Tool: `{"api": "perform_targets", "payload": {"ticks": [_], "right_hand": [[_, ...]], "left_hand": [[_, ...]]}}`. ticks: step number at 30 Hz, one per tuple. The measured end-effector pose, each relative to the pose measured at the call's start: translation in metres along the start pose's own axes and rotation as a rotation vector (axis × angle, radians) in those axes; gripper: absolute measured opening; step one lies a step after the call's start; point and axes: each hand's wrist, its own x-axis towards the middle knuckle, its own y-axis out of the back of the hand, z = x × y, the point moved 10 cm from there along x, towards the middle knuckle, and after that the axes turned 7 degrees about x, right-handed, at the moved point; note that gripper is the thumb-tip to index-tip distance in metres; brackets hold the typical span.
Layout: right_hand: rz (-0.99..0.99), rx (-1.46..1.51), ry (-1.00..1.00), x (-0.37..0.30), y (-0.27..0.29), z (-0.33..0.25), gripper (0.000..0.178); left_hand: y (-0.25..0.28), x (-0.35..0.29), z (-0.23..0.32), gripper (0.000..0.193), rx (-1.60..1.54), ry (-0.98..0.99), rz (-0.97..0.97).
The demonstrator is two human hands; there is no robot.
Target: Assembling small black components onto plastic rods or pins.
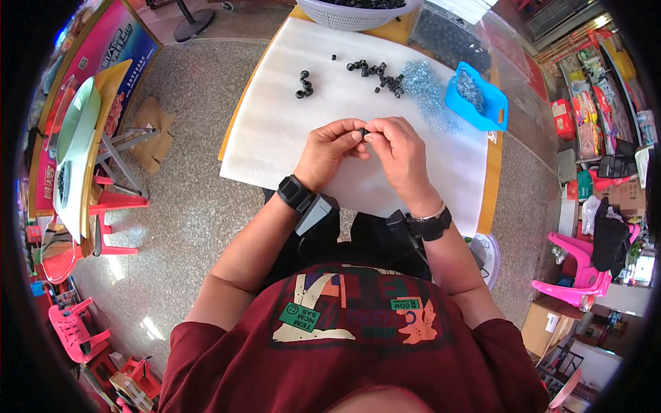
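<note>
My left hand (330,150) and my right hand (399,150) meet above the near middle of the white foam sheet (265,148). Both pinch a small black round part (363,131) between their fingertips; the fingers cover much of it. Beyond my hands lies a loose group of small black ring-like parts (375,71). Several more black parts (303,85) sit apart to the left. Right of the black group, small clear bluish pieces (425,86) are spread in a heap. A blue plastic basket (493,103) at the right holds more of these clear pieces.
A pale basket (344,17) of black parts stands at the table's far edge. Beside it is a clear bin (451,38) with dark contents. Left stands a side table with a green basin (77,117); a pink chair (582,272) and stocked shelves are at right.
</note>
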Motion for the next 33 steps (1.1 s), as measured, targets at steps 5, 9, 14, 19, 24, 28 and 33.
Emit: {"api": "perform_targets", "payload": {"ticks": [5, 9, 14, 19, 24, 28, 33], "right_hand": [[-0.029, -0.058, 0.073, -0.005, -0.005, -0.002, 0.011], [0.016, 0.080, -0.046, -0.009, -0.005, 0.007, 0.013], [0.034, 0.173, -0.115, -0.011, -0.005, 0.011, 0.014], [0.036, 0.096, -0.056, -0.012, -0.005, 0.009, 0.014], [0.019, 0.084, -0.042, -0.010, -0.007, 0.003, 0.015], [-0.120, -0.056, 0.087, -0.001, -0.011, -0.010, 0.018], [-0.237, -0.016, -0.031, 0.014, 0.000, 0.002, 0.014]], "left_hand": [[-0.006, -0.002, 0.006, 0.026, 0.108, 0.023, 0.026], [-0.004, -0.002, 0.004, 0.027, 0.103, 0.018, 0.020], [0.002, 0.000, -0.001, 0.027, 0.060, 0.000, 0.043], [0.007, 0.001, -0.005, 0.024, 0.047, 0.011, 0.070], [0.001, -0.001, 0.001, 0.024, 0.161, 0.021, 0.047], [-0.007, -0.004, 0.008, 0.029, 0.126, -0.023, 0.006], [-0.014, -0.004, 0.010, 0.045, 0.129, -0.009, -0.058]]}}
